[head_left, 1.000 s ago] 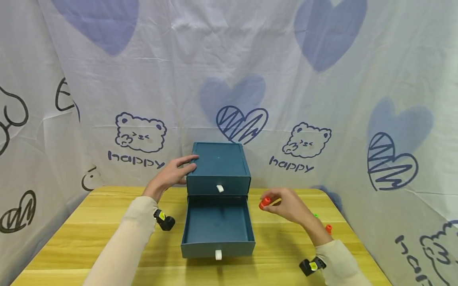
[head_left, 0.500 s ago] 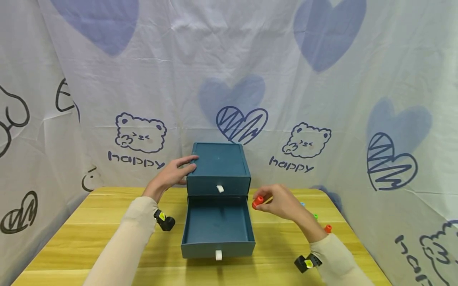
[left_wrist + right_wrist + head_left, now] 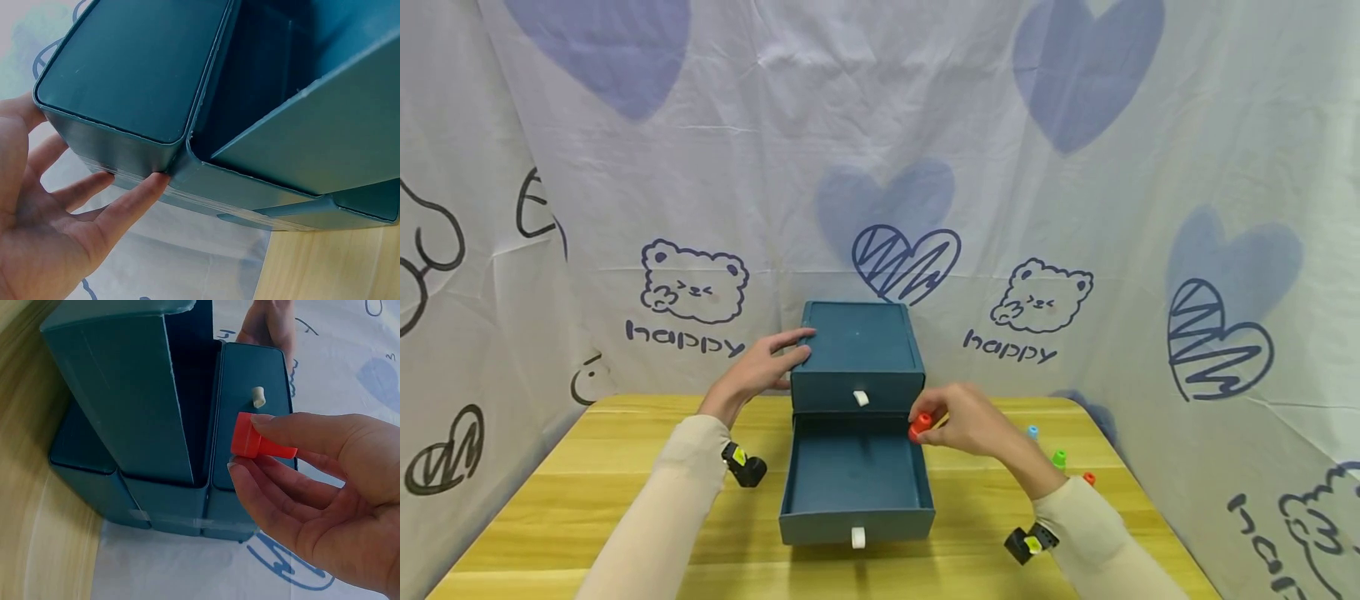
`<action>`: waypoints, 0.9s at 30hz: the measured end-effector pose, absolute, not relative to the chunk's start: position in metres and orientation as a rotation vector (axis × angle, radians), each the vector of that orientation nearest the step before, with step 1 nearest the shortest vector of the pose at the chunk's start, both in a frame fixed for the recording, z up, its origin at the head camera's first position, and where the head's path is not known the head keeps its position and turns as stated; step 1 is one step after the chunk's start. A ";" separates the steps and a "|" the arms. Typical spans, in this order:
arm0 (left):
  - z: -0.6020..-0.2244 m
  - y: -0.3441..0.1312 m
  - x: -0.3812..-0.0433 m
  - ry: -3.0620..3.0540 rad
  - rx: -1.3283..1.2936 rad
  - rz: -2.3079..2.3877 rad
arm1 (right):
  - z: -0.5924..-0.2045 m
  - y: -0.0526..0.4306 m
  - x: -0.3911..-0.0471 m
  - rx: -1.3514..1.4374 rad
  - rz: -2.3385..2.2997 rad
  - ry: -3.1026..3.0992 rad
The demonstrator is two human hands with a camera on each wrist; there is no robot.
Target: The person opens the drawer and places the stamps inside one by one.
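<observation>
A dark teal drawer cabinet (image 3: 859, 340) stands at the back of the table. Its middle drawer (image 3: 856, 527) is pulled out and bare inside, while the top drawer is closed. My left hand (image 3: 758, 367) rests against the cabinet's left side; in the left wrist view its straight fingers (image 3: 134, 203) touch that side wall. My right hand (image 3: 966, 421) pinches a small red plastic piece (image 3: 247, 435) between thumb and fingertips. This piece has a wide round base and a narrower neck, and in the head view it overlaps the right edge of the pulled-out drawer.
On the wooden table (image 3: 587, 500), right of my right forearm, stand a blue piece (image 3: 1033, 432), a green piece (image 3: 1059, 459) and another red one (image 3: 1089, 478). White knobs (image 3: 861, 398) stick out from the drawers. A printed cloth (image 3: 865, 125) hangs close behind the cabinet.
My right hand has moved left with the red piece, from beside the cabinet to the drawer's right edge. The blue piece has come into sight. My left hand stays put.
</observation>
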State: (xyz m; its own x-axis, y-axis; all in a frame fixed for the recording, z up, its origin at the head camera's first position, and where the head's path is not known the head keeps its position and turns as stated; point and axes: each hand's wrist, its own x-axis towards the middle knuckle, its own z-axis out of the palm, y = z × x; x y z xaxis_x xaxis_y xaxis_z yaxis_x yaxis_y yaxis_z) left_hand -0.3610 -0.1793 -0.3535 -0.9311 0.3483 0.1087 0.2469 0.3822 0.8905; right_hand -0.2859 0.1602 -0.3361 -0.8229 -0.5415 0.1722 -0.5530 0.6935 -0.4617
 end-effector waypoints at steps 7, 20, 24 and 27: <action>-0.354 -0.179 -0.362 2.524 0.539 1.609 | -0.331 0.147 -0.288 1.008 0.786 -2.888; -0.352 -0.179 -0.361 2.537 0.545 1.593 | -0.322 0.118 -0.294 1.164 0.735 -2.889; -0.353 -0.178 -0.361 2.542 0.532 1.594 | -0.320 0.110 -0.296 1.212 0.740 -2.905; -0.353 -0.178 -0.360 2.545 0.530 1.593 | -0.320 0.105 -0.297 1.251 0.742 -2.905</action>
